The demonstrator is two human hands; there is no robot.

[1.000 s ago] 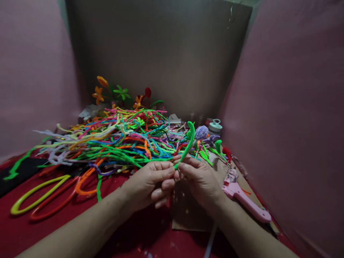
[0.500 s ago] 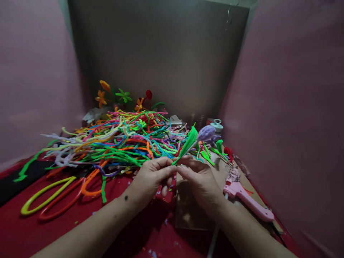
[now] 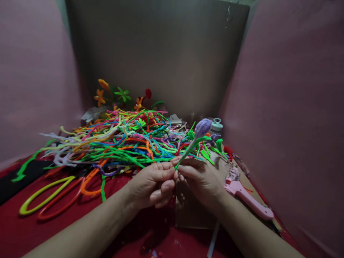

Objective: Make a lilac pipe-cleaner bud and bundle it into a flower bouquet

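Worktop [image 3: 16,233]: red cloth covering
Heap [image 3: 126,141]: fuzzy stems, multicoloured
Loop handles [image 3: 23,209]: yellow, red; before heap, leftward
Cardboard [image 3: 192,216]: brown; before heap, rightward

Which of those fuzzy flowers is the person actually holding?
The large purple bud, its stem held by the left hand and right hand. The smaller purple flower, green flower and red flower sit farther back, touching neither hand.

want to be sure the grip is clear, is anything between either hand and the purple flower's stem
Nothing visible: the left hand and right hand hold the stem at its lower end. The strand pile lies beyond them, not between.
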